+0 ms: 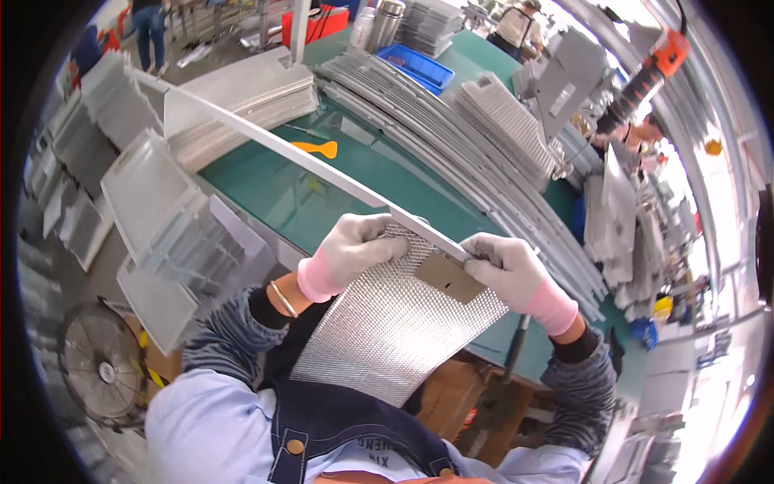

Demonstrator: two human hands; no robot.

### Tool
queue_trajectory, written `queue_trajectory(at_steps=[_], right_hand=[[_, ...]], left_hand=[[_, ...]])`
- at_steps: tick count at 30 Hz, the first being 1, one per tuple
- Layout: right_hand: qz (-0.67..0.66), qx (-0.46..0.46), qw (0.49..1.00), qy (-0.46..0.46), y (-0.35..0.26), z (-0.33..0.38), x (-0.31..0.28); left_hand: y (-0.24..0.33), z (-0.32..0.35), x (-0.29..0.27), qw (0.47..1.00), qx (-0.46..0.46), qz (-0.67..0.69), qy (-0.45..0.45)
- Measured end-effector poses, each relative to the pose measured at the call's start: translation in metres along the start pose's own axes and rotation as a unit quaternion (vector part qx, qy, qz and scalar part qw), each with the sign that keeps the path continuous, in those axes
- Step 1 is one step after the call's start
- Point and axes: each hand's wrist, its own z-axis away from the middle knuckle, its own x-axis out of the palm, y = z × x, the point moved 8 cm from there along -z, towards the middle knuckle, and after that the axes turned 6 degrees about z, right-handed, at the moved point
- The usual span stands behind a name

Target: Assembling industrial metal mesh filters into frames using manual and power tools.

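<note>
1. The left hand, in a white knit glove with a pink cuff, sits just left of the frame's centre; its fingers are curled over the upper left edge of a silvery rectangular mesh filter panel, grasping it.
2. The right hand, gloved the same way, is right of centre; its fingers are clenched on the panel's upper right edge, where a long pale metal frame strip meets the mesh.
3. The mesh panel lies tilted between both hands and the person's chest, its lower end reaching down over a dark blue apron in the lower middle of the frame.
4. A small flat grey-brown metal plate sits on the mesh just beside the right hand.
5. The frame strip runs from the hands diagonally to the upper left of the frame, above the green worktop.
6. An orange plastic scraper lies on the worktop, upper centre left.
7. A long row of grey metal strips crosses the worktop from top centre toward the right.
8. Stacks of finished silvery filter panels stand at the upper left; a blue plastic tray is at top centre.
9. An orange and black power screwdriver hangs at the upper right.
10. A round metal fan stands at the lower left.
</note>
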Motion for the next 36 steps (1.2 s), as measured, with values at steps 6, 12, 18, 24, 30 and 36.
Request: queue_trajectory(at_steps=[6, 12, 18, 24, 30, 36], right_hand=[[0.028, 0.066, 0.996, -0.050, 0.007, 0.010, 0.003], [0.063, 0.041, 0.995, -0.062, -0.014, 0.008, 0.005], [0.132, 0.059, 0.981, -0.130, 0.001, 0.030, -0.018], [0.148, -0.053, 0.987, -0.024, -0.004, 0.059, -0.021], [0.306, -0.095, 0.947, 0.021, -0.014, 0.067, -0.005], [0.136, 0.046, 0.987, 0.068, -0.028, 0.037, -0.008]], left_hand=[[-0.001, 0.008, -0.002, 0.999, 0.008, 0.031, 0.011], [0.015, 0.000, 0.005, 0.998, 0.040, -0.044, -0.025], [0.018, 0.014, -0.008, 0.999, -0.025, -0.027, 0.028], [0.010, 0.016, -0.003, 0.989, -0.061, 0.131, 0.036], [0.019, 0.016, -0.005, 0.999, -0.020, -0.014, 0.049], [0.016, -0.012, 0.028, 0.994, -0.031, -0.104, -0.002]])
